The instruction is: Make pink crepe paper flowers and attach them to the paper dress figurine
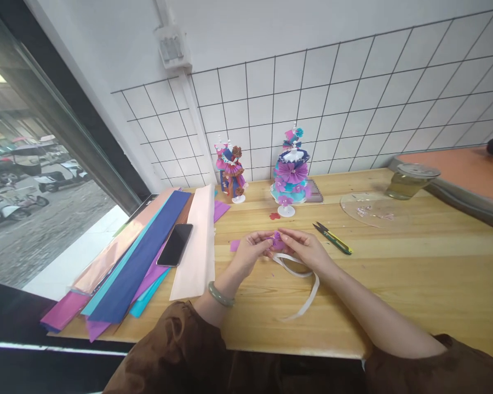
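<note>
Between my two hands is a small piece of gathered purple crepe paper [276, 239], pleated like a little flower. My left hand [252, 250] pinches its left side, fingers closed. On the other side, the fingertips of my right hand [306, 249] close on the same paper. A white ribbon [308, 303] curls out below my hands and trails over the wooden table [337, 328]. Just left of my left hand lies a flat scrap of purple paper [234, 245]. Green-and-yellow thread snips [333, 238] rest on the table beyond my right hand.
Left are folded crepe paper sheets [143, 257] with a phone [175, 244] on them. Two decorated paper dress figures [292, 174] [232, 172] stand at the back. A clear plate [353, 203] with shiny bits and a cup of yellowish liquid [408, 183] sit back right.
</note>
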{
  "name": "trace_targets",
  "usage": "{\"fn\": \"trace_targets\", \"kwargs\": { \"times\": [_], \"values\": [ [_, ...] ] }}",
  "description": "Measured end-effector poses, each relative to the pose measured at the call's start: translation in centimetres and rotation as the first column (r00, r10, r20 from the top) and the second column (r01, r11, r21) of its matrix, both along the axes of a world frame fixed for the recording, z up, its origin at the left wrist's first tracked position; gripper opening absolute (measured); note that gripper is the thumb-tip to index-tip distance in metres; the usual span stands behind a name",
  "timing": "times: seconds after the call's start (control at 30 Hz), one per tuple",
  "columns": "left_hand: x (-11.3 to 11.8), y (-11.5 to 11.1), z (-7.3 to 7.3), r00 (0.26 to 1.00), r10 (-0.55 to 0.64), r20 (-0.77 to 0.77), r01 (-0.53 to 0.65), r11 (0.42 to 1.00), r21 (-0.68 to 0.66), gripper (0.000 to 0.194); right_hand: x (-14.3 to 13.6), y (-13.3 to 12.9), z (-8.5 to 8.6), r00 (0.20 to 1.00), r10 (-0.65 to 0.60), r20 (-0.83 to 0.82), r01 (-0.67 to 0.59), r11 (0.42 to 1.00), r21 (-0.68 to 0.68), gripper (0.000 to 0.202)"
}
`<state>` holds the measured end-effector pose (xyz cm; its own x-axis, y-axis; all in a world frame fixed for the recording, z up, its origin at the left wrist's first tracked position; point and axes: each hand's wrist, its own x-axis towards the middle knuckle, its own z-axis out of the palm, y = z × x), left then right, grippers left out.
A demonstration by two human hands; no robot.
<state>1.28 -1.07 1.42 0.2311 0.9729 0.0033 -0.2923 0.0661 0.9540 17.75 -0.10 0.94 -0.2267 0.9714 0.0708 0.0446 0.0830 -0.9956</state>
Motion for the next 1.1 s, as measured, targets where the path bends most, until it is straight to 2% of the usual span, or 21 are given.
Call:
{"fn": "trace_targets", "kwargs": {
  "times": [0.17,0.33,0.47,0.6,0.8,1.1],
  "values": [
    [0.3,-0.1,0.1,0.999,-0.027,0.032,0.028,0.999,-0.03,0.036,-0.2,-0.1,0.1,0.999,0.013,-0.039,-0.012,1.0,0.023,0.043],
    [0.5,-0.2,-0.1,0.998,-0.06,-0.022,0.06,0.998,-0.009,0.038,-0.2,-0.3,0.4,0.998,0.06,-0.036,-0.059,0.998,0.028,0.036],
    [0.6,-0.2,0.1,0.997,-0.049,-0.055,0.051,0.998,0.028,0.04,-0.3,-0.5,0.5,0.999,0.047,-0.008,-0.046,0.996,0.07,0.036],
    [0.7,-0.2,0.4,0.992,-0.037,-0.121,0.042,0.998,0.04,0.035,-0.5,-0.6,0.1,0.995,-0.004,0.103,-0.01,0.991,0.135,0.036],
    [0.5,0.0,0.4,0.986,-0.009,-0.165,0.014,1.0,0.026,0.022,-0.6,-0.7,-0.2,0.974,-0.023,0.226,-0.03,0.972,0.232,0.033],
    [0.4,0.4,0.8,0.995,0.025,-0.099,-0.027,0.999,-0.018,0.018,-0.7,-1.0,0.9,0.982,0.011,0.188,-0.049,0.979,0.198,0.028]
  ]
}}
